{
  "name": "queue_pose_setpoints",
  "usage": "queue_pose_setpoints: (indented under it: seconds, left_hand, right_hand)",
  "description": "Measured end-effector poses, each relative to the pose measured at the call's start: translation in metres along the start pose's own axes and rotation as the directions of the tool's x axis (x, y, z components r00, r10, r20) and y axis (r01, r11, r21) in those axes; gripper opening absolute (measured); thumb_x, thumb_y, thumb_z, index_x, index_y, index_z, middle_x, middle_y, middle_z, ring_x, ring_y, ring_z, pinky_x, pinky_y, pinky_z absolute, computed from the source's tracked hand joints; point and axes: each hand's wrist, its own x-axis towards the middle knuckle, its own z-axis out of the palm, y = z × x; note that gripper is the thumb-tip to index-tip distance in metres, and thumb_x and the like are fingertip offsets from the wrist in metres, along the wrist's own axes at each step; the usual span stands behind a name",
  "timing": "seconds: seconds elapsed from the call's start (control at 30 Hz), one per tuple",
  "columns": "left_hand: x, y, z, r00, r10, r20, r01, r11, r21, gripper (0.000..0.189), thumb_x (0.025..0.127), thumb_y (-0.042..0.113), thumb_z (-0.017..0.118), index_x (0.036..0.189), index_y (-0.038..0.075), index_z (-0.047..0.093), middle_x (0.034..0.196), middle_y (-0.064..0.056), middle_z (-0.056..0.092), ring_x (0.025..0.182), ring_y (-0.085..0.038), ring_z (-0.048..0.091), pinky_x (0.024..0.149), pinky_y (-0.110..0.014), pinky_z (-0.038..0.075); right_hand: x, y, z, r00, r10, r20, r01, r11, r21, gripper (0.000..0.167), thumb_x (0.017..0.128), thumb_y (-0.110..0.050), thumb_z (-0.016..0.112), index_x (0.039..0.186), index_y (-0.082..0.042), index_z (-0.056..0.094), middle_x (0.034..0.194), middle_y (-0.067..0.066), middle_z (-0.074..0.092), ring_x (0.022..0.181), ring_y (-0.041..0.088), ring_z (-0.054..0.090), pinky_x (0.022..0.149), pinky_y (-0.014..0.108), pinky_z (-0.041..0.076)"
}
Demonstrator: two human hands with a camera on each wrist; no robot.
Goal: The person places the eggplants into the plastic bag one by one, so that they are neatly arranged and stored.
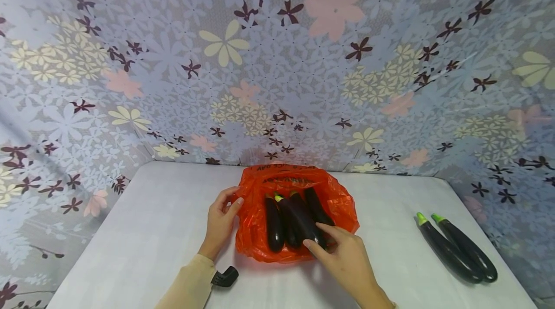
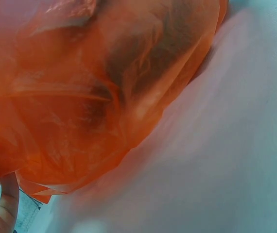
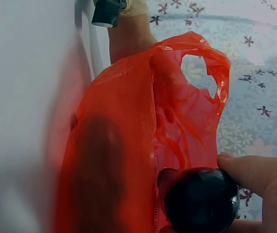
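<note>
A red plastic bag (image 1: 251, 236) lies with its mouth spread on the table, and several dark eggplants (image 1: 274, 227) are inside it. At the bag's left rim, my left hand (image 1: 219, 224) pinches the plastic; its fingertips (image 2: 8, 194) also show at the lower left of the left wrist view. My right hand (image 1: 347, 256) grips the lower end of one eggplant (image 1: 303, 217) lying over the others in the bag. That eggplant's round dark end (image 3: 204, 201) is close up in the right wrist view, with my thumb (image 3: 250, 170) against it.
Two more eggplants (image 1: 455, 251) with green stems lie side by side on the white table (image 1: 390, 212) at the right. A flower-patterned cloth (image 1: 277, 68) rises behind the table. A black device (image 1: 225, 277) sits at my left wrist.
</note>
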Motion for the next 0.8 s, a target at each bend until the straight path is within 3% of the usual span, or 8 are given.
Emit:
queue_pose_setpoints:
  seconds: [0.8]
  left_hand:
    - [0.0,0.001,0.0,1.0,-0.011,-0.008,0.011,1.0,0.024,0.031,0.098,0.005,0.062,0.127,-0.006,0.06,0.125,-0.022,0.063,0.104,-0.007,0.058,0.089,-0.017,0.051]
  right_hand:
    - [0.02,-0.004,0.037,0.996,-0.089,-0.028,0.09,0.996,0.028,0.047,0.081,-0.041,0.084,0.108,-0.003,0.077,0.089,0.004,0.075,0.068,0.004,0.065,0.064,0.025,0.056]
